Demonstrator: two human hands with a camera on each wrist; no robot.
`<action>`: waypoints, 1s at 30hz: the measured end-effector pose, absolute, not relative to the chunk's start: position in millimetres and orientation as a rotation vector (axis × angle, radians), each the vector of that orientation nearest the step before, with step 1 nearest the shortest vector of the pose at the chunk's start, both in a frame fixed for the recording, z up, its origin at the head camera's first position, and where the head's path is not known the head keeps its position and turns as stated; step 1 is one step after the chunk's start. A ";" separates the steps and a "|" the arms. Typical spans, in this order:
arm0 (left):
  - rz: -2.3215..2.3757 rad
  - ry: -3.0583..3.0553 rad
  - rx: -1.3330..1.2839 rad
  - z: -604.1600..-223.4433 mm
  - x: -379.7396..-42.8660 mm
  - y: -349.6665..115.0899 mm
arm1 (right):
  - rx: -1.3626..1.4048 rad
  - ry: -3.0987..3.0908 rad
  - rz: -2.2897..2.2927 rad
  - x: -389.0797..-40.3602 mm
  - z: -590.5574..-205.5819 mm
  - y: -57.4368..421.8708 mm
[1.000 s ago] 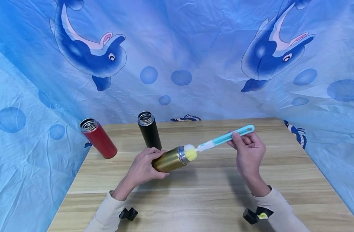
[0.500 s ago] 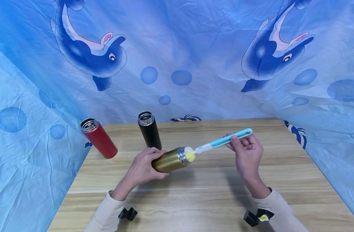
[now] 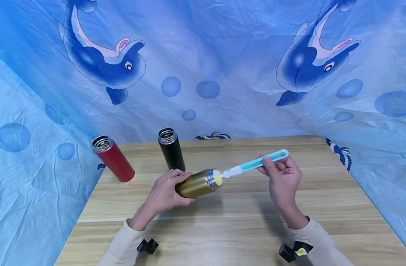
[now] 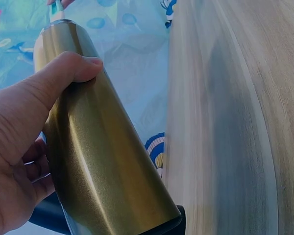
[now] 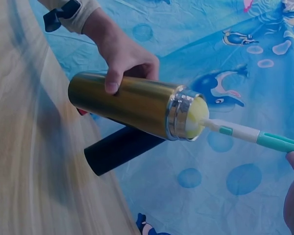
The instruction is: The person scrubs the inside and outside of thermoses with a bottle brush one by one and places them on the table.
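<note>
Fingers (image 4: 38,170) of my left hand (image 3: 166,190) curl round the gold bottle (image 3: 196,184), held tipped above the table (image 3: 209,232) between them and my thumb (image 4: 76,67). My right hand (image 3: 284,181) pinches the turquoise brush (image 3: 247,166) (its sponge (image 3: 218,180) partly inside the bottle's mouth). Beyond, the black bottle (image 3: 172,153) stands toward the far edge, the red bottle (image 3: 115,160) near the far-left corner.

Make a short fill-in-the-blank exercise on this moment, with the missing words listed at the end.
1. The left hand grips the gold bottle, and the right hand holds the brush by its ____.
2. The sponge head is yellow and ____.
3. In the head view, the bottle at far left is ____.
4. Counting the black bottle, ____ bottles show in the head view.

Missing words: handle; white; red; three.
</note>
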State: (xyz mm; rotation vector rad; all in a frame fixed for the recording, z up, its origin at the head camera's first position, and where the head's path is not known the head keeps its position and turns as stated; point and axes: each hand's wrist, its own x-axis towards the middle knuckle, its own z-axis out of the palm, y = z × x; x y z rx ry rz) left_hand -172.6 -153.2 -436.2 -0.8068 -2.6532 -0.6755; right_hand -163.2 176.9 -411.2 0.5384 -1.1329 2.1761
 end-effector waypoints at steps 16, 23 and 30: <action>-0.715 -2.681 -0.822 -434.5 -172.1 -151.2 | 0.660 -1.193 2.206 -161.8 -423.7 174.8; -0.771 -2.661 -0.853 -436.8 -171.2 -146.0 | 0.677 -1.372 2.173 -157.5 -431.1 167.6; -0.768 -2.680 -0.830 -437.1 -170.3 -144.9 | 0.488 -1.329 2.184 -154.4 -432.5 166.2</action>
